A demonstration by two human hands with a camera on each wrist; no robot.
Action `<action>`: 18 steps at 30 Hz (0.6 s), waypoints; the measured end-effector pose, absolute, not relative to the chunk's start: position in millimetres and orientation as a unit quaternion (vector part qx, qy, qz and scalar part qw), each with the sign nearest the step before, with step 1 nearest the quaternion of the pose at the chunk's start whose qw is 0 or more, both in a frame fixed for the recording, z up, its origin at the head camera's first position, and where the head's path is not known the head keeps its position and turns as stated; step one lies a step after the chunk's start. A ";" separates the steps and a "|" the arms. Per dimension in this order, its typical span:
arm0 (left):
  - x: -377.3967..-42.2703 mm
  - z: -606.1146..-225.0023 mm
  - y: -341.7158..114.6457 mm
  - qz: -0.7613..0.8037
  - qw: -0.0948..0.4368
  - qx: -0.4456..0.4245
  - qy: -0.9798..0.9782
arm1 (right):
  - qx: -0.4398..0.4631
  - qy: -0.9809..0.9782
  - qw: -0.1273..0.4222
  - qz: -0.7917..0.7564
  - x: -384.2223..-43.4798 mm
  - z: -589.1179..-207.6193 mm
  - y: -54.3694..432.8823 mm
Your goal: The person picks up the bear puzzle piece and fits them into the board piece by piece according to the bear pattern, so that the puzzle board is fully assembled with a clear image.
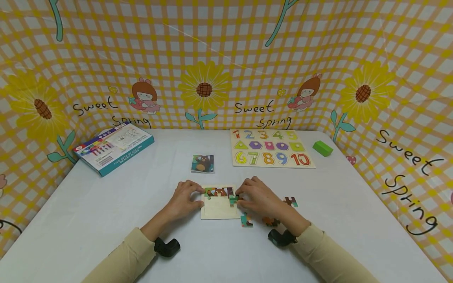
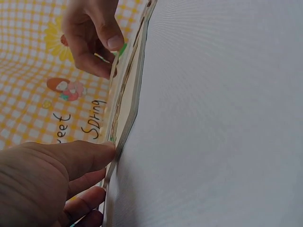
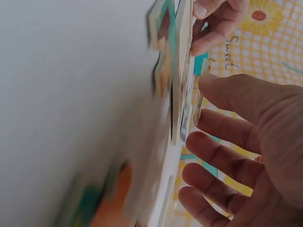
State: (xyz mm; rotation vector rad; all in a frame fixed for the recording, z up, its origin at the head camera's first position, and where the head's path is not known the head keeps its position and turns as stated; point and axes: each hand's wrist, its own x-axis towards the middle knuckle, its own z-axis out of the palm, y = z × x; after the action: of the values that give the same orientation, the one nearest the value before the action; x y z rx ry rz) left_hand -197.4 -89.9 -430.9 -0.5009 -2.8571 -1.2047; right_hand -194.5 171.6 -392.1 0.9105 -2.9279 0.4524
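Observation:
A small wooden puzzle board (image 1: 219,210) lies on the white table, its top row filled with bear-picture pieces and its lower part bare. At its left edge my left hand (image 1: 182,199) grips the rim between thumb and fingers, as the left wrist view also shows. My right hand (image 1: 258,194) pinches a green and brown puzzle piece (image 1: 233,200) between thumb and index finger, over the board's right side. In the right wrist view that puzzle piece (image 3: 202,94) is seen edge-on, the other fingers spread. Loose puzzle pieces (image 1: 246,221) lie right of the board, some partly under the right forearm.
Behind the board sits a square bear picture (image 1: 203,164). A number and shape board (image 1: 272,148) lies at the back right, beside a green block (image 1: 323,148). The flat bead box (image 1: 115,147) occupies the back left. A checked cloth (image 1: 226,51) hangs behind the table.

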 end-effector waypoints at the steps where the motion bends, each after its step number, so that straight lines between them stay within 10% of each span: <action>1: -197.3 -431.0 -89.9 -0.384 -0.001 -0.159 -0.909 | 0.296 -0.944 0.021 0.144 -194.8 -391.7 169.1; 18: -196.6 -428.1 -90.7 -0.404 -0.021 -0.152 -0.902 | 0.297 -0.944 0.027 0.141 -199.3 -391.5 127.2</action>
State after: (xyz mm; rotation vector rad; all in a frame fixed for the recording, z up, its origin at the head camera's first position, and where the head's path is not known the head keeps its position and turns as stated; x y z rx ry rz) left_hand -196.6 -90.7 -428.1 -0.4846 -2.8709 -1.2863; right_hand -199.3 127.2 -391.5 0.9169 -2.9165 0.4350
